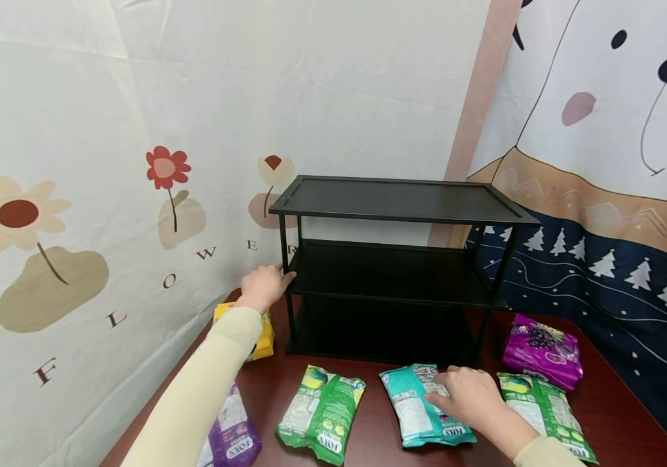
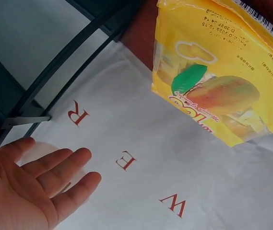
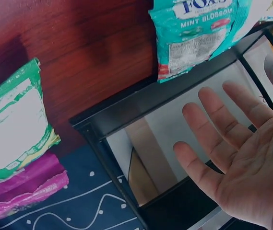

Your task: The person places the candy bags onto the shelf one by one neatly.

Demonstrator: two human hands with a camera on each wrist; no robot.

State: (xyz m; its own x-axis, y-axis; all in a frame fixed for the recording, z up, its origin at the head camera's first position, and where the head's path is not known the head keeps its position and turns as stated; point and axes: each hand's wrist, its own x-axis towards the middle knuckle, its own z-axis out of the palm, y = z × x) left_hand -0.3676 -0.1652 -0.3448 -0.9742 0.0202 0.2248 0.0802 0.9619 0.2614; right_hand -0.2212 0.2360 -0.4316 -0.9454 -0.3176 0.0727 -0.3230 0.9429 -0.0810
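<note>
A black three-tier rack [image 1: 392, 272] stands on the table. My left hand [image 1: 265, 287] is at its left front post, the thumb against the middle shelf's edge; the left wrist view shows its fingers [image 2: 64, 167] extended and not curled round the post. Over the right part of a teal bag of mint candy [image 1: 412, 408] is my right hand [image 1: 473, 397], fingers relaxed and holding nothing. In the right wrist view, that hand's fingers [image 3: 213, 124] are spread apart from the teal bag. A yellow mango candy bag [image 2: 218, 81] lies left of the rack, partly behind my left forearm.
A green bag [image 1: 322, 412] lies in front of the rack, and a purple bag [image 1: 234, 434] sits left of it. To the right are another green bag [image 1: 546, 412] and a magenta bag [image 1: 544, 353]. Printed cloth [image 1: 193, 84] hangs behind the table.
</note>
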